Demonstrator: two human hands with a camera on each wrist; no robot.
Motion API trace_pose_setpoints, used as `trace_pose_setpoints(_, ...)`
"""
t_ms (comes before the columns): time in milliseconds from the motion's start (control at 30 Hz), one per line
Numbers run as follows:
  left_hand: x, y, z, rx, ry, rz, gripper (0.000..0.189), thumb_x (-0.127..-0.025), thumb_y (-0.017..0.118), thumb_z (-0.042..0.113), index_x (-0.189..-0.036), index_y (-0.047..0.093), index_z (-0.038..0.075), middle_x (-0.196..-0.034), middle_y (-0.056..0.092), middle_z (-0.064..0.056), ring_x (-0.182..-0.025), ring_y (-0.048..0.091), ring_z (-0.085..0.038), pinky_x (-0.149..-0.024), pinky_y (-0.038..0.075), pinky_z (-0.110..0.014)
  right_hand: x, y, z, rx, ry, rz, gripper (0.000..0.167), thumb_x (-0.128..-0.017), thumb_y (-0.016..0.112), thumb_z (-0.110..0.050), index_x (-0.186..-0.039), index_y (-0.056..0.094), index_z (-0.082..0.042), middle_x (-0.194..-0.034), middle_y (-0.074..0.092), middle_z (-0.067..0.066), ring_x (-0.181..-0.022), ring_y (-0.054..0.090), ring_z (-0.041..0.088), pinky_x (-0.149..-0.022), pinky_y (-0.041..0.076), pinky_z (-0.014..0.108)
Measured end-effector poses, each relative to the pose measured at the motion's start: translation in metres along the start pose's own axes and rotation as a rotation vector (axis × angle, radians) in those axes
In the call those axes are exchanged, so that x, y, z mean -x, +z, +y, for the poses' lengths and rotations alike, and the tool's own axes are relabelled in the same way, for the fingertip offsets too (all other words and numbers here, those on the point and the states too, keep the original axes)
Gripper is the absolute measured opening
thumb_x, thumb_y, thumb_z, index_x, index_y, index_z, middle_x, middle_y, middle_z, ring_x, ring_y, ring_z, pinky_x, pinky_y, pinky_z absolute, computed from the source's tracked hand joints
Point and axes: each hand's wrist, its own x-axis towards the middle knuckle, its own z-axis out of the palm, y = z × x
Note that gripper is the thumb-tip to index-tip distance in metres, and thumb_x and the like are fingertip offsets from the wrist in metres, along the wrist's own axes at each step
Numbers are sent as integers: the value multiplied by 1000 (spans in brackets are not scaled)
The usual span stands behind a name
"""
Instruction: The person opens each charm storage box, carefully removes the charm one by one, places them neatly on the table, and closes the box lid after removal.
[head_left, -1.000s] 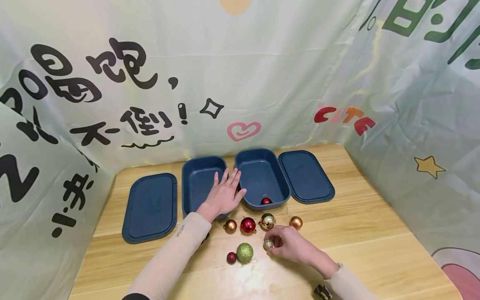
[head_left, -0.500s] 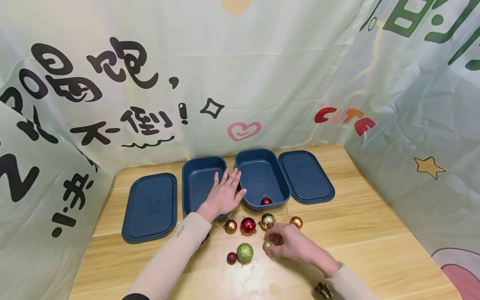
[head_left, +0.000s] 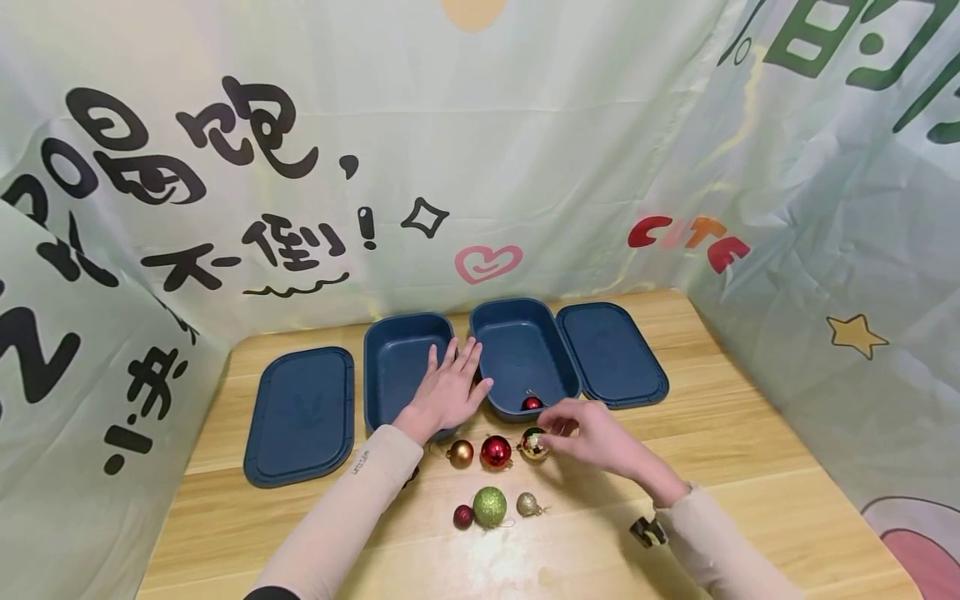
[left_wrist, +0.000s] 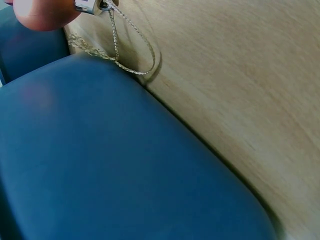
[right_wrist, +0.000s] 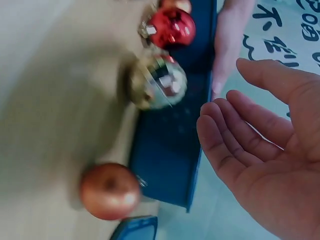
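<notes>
My left hand (head_left: 447, 393) lies with spread, straight fingers across the right side of the left blue box (head_left: 397, 367), fingertips by the right blue box (head_left: 525, 350). My right hand (head_left: 592, 433) is above the table beside the faceted gold bauble (head_left: 533, 444). In the right wrist view its thumb and fingers are apart with nothing between them. A shiny red bauble (head_left: 496, 452) and a copper bauble (head_left: 461, 453) sit left of the gold one. Nearer lie a small champagne glitter bauble (head_left: 528, 504), a green glitter bauble (head_left: 490, 506) and a dark red one (head_left: 463, 517).
A small red bauble (head_left: 532, 403) lies inside the right box. Blue lids flank the boxes, one left (head_left: 300, 417) and one right (head_left: 613, 354). Another copper bauble (right_wrist: 111, 191), hidden behind my right hand in the head view, rests on the table. Printed cloth (head_left: 570, 167) hangs behind.
My right hand has let go of the champagne glitter bauble, which now lies beside the green one, and has moved away toward the boxes. My left hand has stayed put.
</notes>
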Motion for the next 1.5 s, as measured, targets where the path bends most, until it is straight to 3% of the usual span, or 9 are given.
trace_pose_setpoints(133, 1, 0, 0, 8, -6, -13, 74, -113, 29, 55, -171, 15, 10, -179, 13, -10, -166, 3, -35, -130, 0, -66, -12, -10, 1, -2, 19, 40, 20, -90, 83, -11, -108, 79, -2, -98, 78, 7, -84, 71, 11, -76, 63, 33)
trace_pose_setpoints(367, 1, -1, 0, 1, -7, -8, 73, -113, 30, 54, -170, 16, 11, -178, 14, -10, -166, 4, -35, -130, 2, -67, -32, -21, 4, 15, 95, 47, 18, -94, 81, -15, -109, 80, -6, -101, 78, 4, -86, 73, 12, -76, 60, 25)
trace_pose_setpoints(967, 0, -1, 1, 1, -14, -9, 73, -113, 31, 54, -171, 15, 12, -179, 13, -9, -166, 3, -34, -130, 2, -66, -72, -16, 30, 78, 182, -99, 26, -94, 79, -12, -115, 78, 3, -98, 80, 8, -88, 75, 18, -77, 62, 34)
trace_pose_setpoints(1500, 0, 0, 0, 6, -5, 0, 73, -114, 31, 54, -170, 16, 10, -178, 14, -10, -166, 3, -34, -130, 1, -66, -86, -12, 42, 111, 193, -226, 26, -87, 85, -10, -109, 79, 2, -96, 81, 12, -87, 78, 19, -80, 63, 37)
